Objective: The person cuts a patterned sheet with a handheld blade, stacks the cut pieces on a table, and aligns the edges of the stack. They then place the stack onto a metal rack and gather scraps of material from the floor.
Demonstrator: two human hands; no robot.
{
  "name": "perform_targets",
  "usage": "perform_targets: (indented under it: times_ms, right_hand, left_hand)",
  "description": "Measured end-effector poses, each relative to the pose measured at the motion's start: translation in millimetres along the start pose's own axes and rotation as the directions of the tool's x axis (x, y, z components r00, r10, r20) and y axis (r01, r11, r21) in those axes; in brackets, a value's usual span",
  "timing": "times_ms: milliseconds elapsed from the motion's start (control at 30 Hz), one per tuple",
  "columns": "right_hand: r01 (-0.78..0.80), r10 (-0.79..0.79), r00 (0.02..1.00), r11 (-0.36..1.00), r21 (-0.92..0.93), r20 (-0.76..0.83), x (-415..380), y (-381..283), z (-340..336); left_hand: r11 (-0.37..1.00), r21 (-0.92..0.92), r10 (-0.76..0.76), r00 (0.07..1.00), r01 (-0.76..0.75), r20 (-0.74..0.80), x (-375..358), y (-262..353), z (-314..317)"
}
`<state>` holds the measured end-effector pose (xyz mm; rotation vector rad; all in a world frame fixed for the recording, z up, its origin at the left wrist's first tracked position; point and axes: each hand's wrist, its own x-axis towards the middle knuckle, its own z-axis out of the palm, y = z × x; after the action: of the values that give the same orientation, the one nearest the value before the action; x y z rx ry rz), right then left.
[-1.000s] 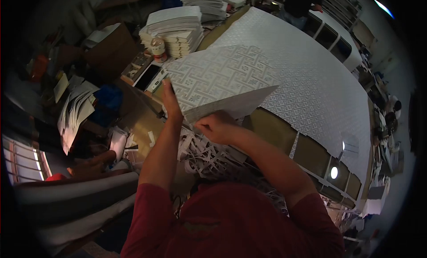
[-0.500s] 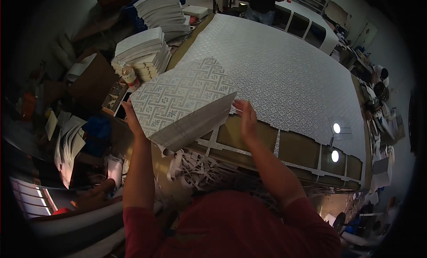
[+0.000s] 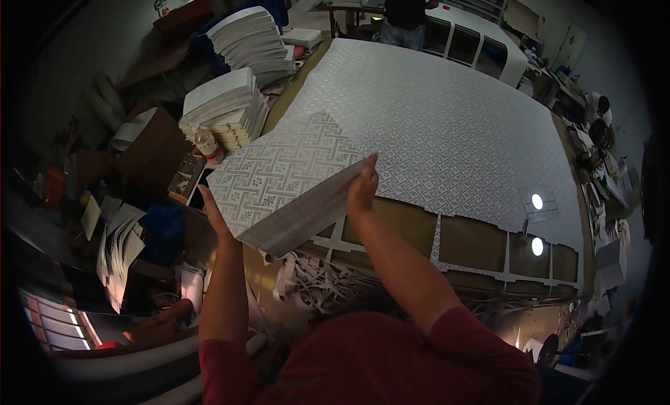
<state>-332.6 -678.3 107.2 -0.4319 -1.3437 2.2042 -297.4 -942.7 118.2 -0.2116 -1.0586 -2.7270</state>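
Note:
A thick stack of cut patterned sheets [image 3: 279, 171] lies at the near left of the table, its layered grey side [image 3: 307, 208] facing me. The top sheet has a pale lattice print with small flowers. My left hand [image 3: 218, 213] is upright at the stack's left edge, open, with fingers stretched. At the stack's near right corner, my right hand [image 3: 361, 185] presses against the layered side, fingers pointing up and partly hidden. A large patterned sheet [image 3: 447, 119] covers the table beyond, with several cut-out openings along its near edge.
Stacks of sheets [image 3: 222, 105] and a bottle [image 3: 207, 145] stand at the left. Paper strips [image 3: 314, 279] hang below the table's near edge. A clear plate [image 3: 539, 204] lies at the right. Another person [image 3: 406, 17] stands at the far end.
My right hand has moved left and onto the near right corner of the stack, where it was apart before. My left hand stays by the left edge. The view has shifted slightly.

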Motion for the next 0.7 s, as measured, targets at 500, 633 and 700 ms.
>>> perform_targets:
  times_ms: [500,633,700]
  right_hand:
    - [0.423,-0.291,0.849,0.874,-0.237,0.442,15.2,-51.3,7.4]
    - [0.402,-0.273,0.870,0.875,-0.270,0.411,13.6,-49.0,10.5]
    - [0.380,-0.274,0.891,0.887,-0.262,0.363,12.0,-51.2,9.7]
  left_hand:
    - [0.949,0.312,0.083,0.992,-0.048,-0.100,16.5,20.2,0.6]
    - [0.944,0.319,0.116,0.990,-0.086,-0.075,16.1,17.9,-9.6]
    - [0.976,0.215,0.050,0.992,-0.023,-0.119,19.0,17.1,-15.1]
